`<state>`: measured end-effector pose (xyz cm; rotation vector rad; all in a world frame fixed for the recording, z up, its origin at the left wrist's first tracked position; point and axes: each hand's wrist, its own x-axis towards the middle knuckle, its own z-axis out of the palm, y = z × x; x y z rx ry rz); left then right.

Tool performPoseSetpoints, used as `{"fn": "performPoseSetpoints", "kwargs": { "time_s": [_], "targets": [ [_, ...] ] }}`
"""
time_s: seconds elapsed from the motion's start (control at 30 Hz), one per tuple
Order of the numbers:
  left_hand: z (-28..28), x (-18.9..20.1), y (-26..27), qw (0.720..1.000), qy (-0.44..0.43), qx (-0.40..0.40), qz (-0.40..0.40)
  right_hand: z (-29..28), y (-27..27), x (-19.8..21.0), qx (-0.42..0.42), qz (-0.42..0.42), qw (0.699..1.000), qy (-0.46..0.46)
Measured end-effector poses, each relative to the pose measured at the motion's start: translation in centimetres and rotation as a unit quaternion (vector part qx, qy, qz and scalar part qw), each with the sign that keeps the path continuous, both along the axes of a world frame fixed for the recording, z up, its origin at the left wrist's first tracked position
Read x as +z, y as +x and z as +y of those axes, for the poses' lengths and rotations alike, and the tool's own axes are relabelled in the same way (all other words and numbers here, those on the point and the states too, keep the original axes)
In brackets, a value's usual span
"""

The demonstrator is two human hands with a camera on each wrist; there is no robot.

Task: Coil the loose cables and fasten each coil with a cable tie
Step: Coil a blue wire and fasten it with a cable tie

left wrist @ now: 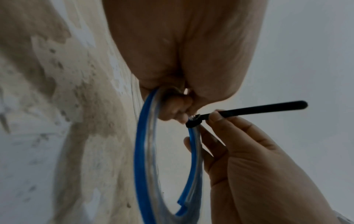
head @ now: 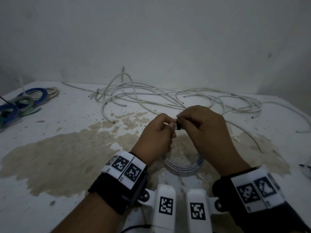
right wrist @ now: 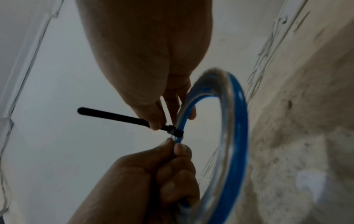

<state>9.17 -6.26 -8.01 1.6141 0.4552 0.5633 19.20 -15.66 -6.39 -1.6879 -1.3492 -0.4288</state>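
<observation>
A: Blue and clear, that's the coil [left wrist: 145,151] both hands hold up above the stained table [head: 70,158]. A black cable tie [left wrist: 249,109] is wrapped round its strands near the top.

B: Who has hold of what?

A: The left hand [head: 158,133] has fingers and thumb closed tight on the coil just beside the tie's head. The right hand [head: 203,130] pinches the tie where the tail leaves the head, with other fingers curled round the coil's strands.

B: The head view barely shows that.

A: Right. From above, the coil looks pale grey, mostly hidden under the hands, and only a dark bit of the tie shows between the fingertips. The wrist views show the blue strand and the tie's free tail sticking out straight. The left wrist view also shows a cut blue end low on the coil.

B: Any boxes or trays?

A: I can't see any. Loose white cables [head: 168,96] sprawl along the table's far side, and coiled blue and green bundles [head: 20,105] lie at the far left corner, seen only from the head.
</observation>
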Motion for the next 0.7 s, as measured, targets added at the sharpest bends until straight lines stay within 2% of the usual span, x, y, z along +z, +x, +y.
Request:
{"fn": "performPoseSetpoints", "kwargs": {
  "time_s": [0.2, 0.4, 0.53, 0.6, 0.7],
  "targets": [
    [0.2, 0.0, -0.3, 0.999, 0.003, -0.041, -0.001, 0.1, -0.1, -0.4, 0.008, 0.064, 0.998, -0.009],
    [0.0, -0.3, -0.1, 0.994, 0.110, -0.027, -0.012, -0.1, -0.3, 0.1, 0.000, 0.026, 0.999, 0.031],
    [-0.6, -0.1, 0.1, 0.987, 0.155, -0.040, 0.000, -0.4, -0.1, 0.4, -0.023, 0.032, 0.999, 0.030],
    [-0.6, -0.1, 0.1, 0.989, 0.137, -0.049, 0.002, -0.6, -0.2, 0.5, -0.019, 0.064, 0.998, 0.015],
    [-0.8, -0.1, -0.1, 0.997, 0.065, -0.045, -0.021, -0.8, -0.3, 1.1, -0.001, 0.166, 0.986, -0.027]
  ]
}}
